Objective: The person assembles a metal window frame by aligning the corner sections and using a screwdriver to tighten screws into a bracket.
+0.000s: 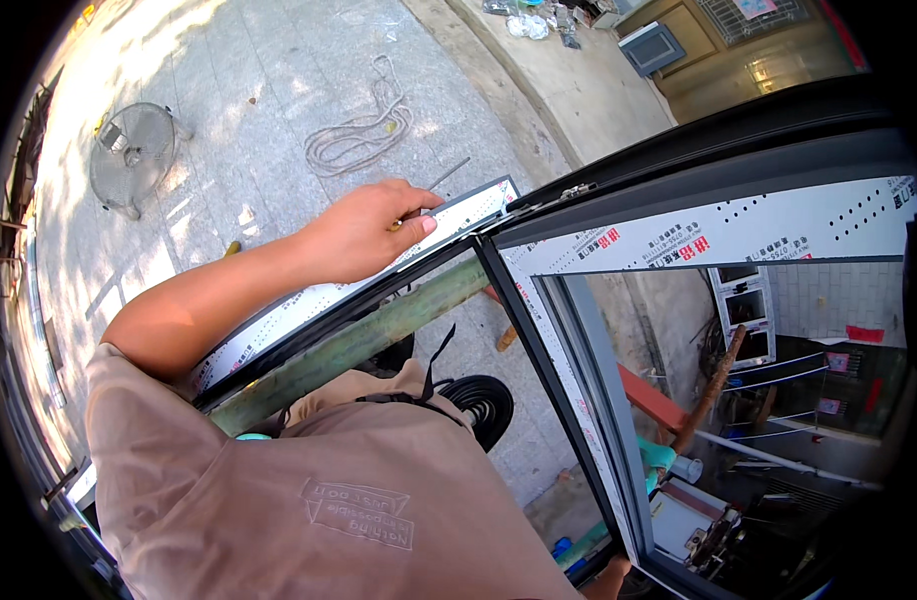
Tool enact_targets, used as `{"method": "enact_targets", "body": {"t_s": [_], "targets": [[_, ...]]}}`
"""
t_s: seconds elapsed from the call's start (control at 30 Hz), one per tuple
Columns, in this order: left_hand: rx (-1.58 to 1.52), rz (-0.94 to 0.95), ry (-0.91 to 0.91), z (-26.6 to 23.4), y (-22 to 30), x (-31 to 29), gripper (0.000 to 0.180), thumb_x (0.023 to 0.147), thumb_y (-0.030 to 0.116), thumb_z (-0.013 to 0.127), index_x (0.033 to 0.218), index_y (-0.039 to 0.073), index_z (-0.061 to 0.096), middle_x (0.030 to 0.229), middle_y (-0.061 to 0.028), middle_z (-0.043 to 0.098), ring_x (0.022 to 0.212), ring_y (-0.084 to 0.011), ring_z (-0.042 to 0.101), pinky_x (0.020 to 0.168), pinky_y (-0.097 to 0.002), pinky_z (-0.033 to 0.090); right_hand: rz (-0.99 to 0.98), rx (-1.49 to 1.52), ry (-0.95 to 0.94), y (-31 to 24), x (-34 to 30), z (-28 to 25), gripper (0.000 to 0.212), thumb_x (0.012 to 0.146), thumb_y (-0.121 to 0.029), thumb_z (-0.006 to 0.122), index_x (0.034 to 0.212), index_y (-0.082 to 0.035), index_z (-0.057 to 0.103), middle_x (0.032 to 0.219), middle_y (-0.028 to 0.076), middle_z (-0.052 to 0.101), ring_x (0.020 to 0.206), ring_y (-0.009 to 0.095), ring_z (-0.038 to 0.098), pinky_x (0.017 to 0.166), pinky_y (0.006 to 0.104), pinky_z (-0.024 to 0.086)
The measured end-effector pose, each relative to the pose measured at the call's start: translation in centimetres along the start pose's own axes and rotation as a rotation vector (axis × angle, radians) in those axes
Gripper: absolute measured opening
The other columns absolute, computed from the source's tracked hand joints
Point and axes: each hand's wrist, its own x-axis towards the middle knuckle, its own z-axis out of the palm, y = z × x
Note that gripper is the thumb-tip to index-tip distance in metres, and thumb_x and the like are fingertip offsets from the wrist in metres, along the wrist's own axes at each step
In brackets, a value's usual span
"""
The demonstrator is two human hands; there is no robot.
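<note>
My left hand (371, 228) is closed around a screwdriver (449, 173); its thin shaft points away to the upper right, and a bit of yellow handle shows between the fingers. The hand rests over the film-covered bar of a dark window frame (469, 212). To the right a sash (569, 385) with dark edges and white printed film stands at an angle to that bar, and a metal hinge piece (577, 190) sits on the upper dark rail. At the lower edge my right hand (609, 580) shows only in part beside the sash's bottom corner; its fingers are hidden.
A green-painted beam (369, 335) runs under the frame. Below it lies a black coiled hose or cable (491, 408). On the paving are a grey rope (354, 140) and a round fan (132, 155). A red metal bar (651, 398) shows behind the sash.
</note>
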Motion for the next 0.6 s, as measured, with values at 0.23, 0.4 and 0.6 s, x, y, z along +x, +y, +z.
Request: {"method": "enact_targets", "body": {"t_s": [0.23, 0.4, 0.6], "targets": [[-0.204, -0.103, -0.106, 0.3, -0.1, 1.6, 0.045, 0.116, 0.032, 0.064, 0.151, 0.004, 0.069, 0.123, -0.0251, 0.078, 0.11, -0.038, 0.074, 0.1, -0.0463, 0.057, 0.04, 0.008, -0.05, -0.8, 0.2, 0.7, 0.057, 0.106, -0.046, 0.065, 0.123, 0.009, 0.071, 0.105, 0.031, 0.08, 0.088, 0.05, 0.08, 0.078, 0.0642, 0.064], [-0.344, -0.179, -0.16, 0.5, 0.0, 2.2, 0.051, 0.112, 0.031, 0.073, 0.156, 0.008, 0.067, 0.122, -0.0204, 0.082, 0.105, -0.0258, 0.074, 0.098, -0.0423, 0.057, 0.061, 0.005, -0.068, -1.2, 0.4, 0.6, 0.058, 0.106, -0.047, 0.065, 0.123, 0.008, 0.071, 0.105, 0.03, 0.08, 0.089, 0.049, 0.079, 0.079, 0.0635, 0.064], [-0.369, -0.285, -0.209, 0.0, 1.2, 2.6, 0.053, 0.109, 0.029, 0.077, 0.156, 0.007, 0.067, 0.127, -0.0193, 0.082, 0.114, -0.0253, 0.075, 0.104, -0.0403, 0.056, 0.076, 0.003, -0.081, -1.2, 0.6, 0.3, 0.058, 0.107, -0.048, 0.066, 0.123, 0.008, 0.072, 0.105, 0.03, 0.08, 0.089, 0.048, 0.079, 0.079, 0.0626, 0.063]]}}
